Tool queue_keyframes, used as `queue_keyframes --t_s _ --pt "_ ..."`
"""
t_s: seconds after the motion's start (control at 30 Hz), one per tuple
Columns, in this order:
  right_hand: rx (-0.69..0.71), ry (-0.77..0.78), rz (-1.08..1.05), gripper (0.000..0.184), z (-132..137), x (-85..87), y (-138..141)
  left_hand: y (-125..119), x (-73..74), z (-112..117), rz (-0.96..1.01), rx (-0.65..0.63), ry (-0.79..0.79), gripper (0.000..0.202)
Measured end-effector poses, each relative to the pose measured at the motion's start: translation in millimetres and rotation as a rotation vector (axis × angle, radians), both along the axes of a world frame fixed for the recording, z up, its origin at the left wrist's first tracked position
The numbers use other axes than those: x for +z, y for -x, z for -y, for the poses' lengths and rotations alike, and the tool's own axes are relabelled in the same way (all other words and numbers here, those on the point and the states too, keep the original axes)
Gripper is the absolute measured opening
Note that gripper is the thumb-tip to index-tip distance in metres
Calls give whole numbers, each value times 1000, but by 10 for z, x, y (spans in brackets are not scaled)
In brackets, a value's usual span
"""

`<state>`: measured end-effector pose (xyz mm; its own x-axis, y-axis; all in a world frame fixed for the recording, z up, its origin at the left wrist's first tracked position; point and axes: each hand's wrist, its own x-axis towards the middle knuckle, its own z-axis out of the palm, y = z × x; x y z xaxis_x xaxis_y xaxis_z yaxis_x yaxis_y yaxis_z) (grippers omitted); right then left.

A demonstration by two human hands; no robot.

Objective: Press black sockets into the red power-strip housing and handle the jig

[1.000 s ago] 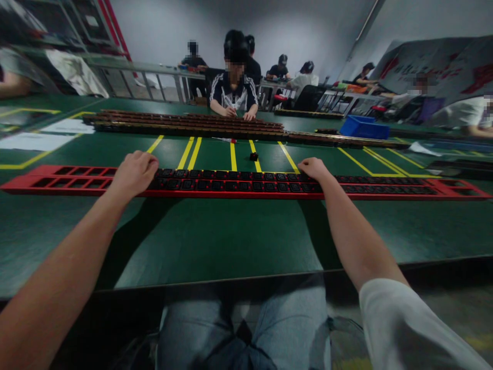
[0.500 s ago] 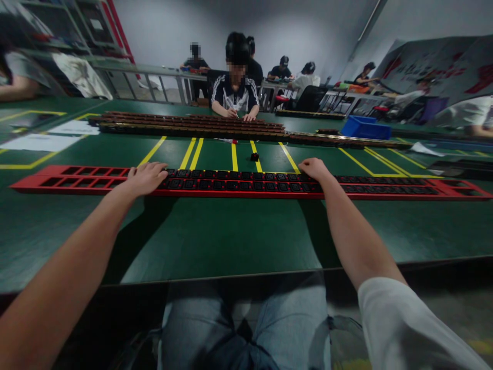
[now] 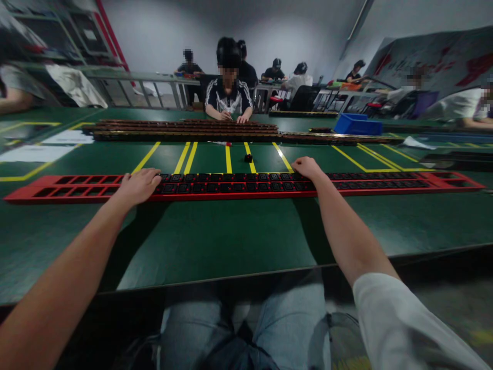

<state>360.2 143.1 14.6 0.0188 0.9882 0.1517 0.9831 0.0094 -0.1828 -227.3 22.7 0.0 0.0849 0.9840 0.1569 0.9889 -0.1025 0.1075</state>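
A long red strip (image 3: 239, 187) with two rows of slots lies across the green table (image 3: 215, 236). Black socket modules fill its middle and right part; the slots at the left end are bare. My left hand (image 3: 137, 185) rests on the strip where the filled slots begin, fingers lying flat over it. My right hand (image 3: 306, 167) sits on the strip's far edge near the middle, fingers curled down onto the modules. One loose black module (image 3: 248, 158) stands on the table just beyond the strip.
A stack of dark strips (image 3: 185, 128) lies further back, with a person (image 3: 228, 95) seated behind it. A blue bin (image 3: 357, 125) stands at the back right. White sheets (image 3: 34, 152) lie at the left. Yellow lines mark the table. My knees are below the near edge.
My left hand has uncurled from a loose fist and slid a little to the right along the strip, now lying flat. My right hand stayed in place.
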Motion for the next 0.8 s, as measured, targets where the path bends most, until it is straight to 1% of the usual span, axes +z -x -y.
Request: queue_keyframes --t_s 0.1,0.17,0.23,0.3,0.4,0.57,0.67,0.8 --pt "-4 -5 -3 33 4 -2 12 -32 15 -1 56 -28 -17 60" --pt "-5 -4 -7 32 4 -4 18 -66 10 -12 65 -78 5 65" --pt "-6 -3 -13 32 9 -3 22 -104 -5 -21 39 -97 49 69" --pt "-8 -3 -23 32 24 4 24 -139 -21 -24 -5 -90 82 70" --pt "6 2 -38 31 57 27 30 -165 -37 -26 -38 -81 83 68" --pt "39 30 -19 29 71 46 31 -114 -68 -74 -59 -103 108 71" --pt "42 32 -11 32 62 29 26 -82 -81 -92 -67 -118 83 75" --pt "52 38 -17 33 74 22 24 -110 -59 -59 -71 -128 56 76"
